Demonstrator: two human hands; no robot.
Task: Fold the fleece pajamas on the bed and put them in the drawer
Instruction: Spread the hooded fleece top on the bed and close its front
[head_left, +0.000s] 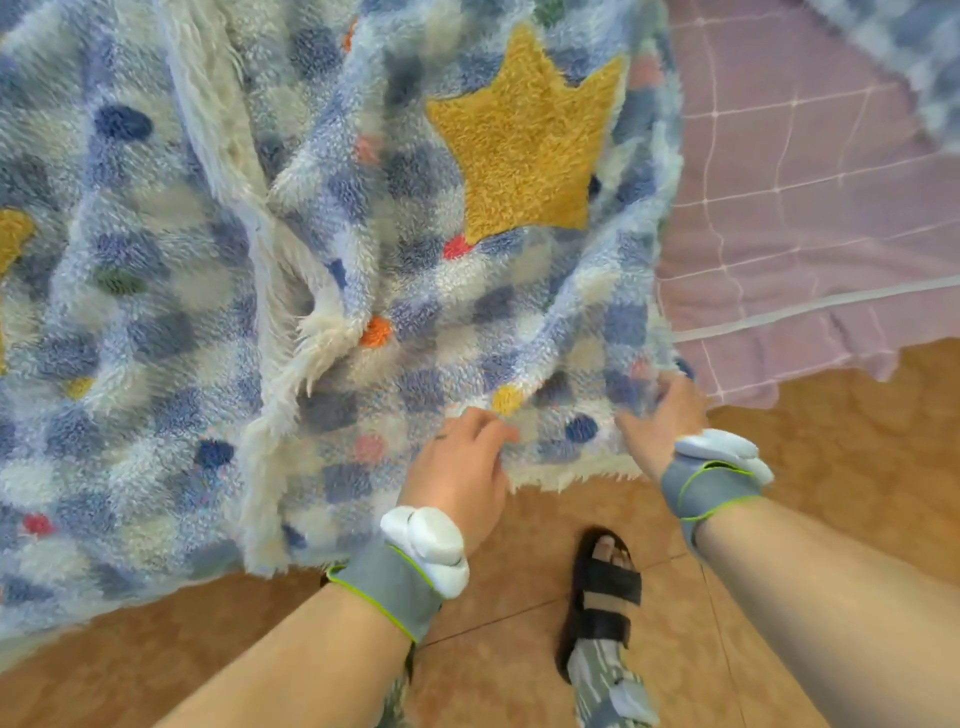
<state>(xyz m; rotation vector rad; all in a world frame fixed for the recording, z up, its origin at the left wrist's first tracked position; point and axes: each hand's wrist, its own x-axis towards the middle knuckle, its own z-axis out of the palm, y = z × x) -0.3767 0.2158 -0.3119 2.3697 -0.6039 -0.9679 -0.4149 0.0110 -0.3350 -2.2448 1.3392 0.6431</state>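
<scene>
Head view: the fleece pajamas (363, 234), blue-checked with a yellow star (524, 150), fill the left and centre, their white-lined hem hanging above the tiled floor (857, 415), just beside the bed (805, 208) with its lilac checked sheet. The left grip (462, 467) pinches the hem with curled fingers. The right grip (660, 415) clutches the hem's corner nearby. A sandalled foot (602, 597) stands below.

Lighting: bright, even, soft daylight; faint shadows. Quality: wide-angle bending at edges; motion blur upper right; no glare.
</scene>
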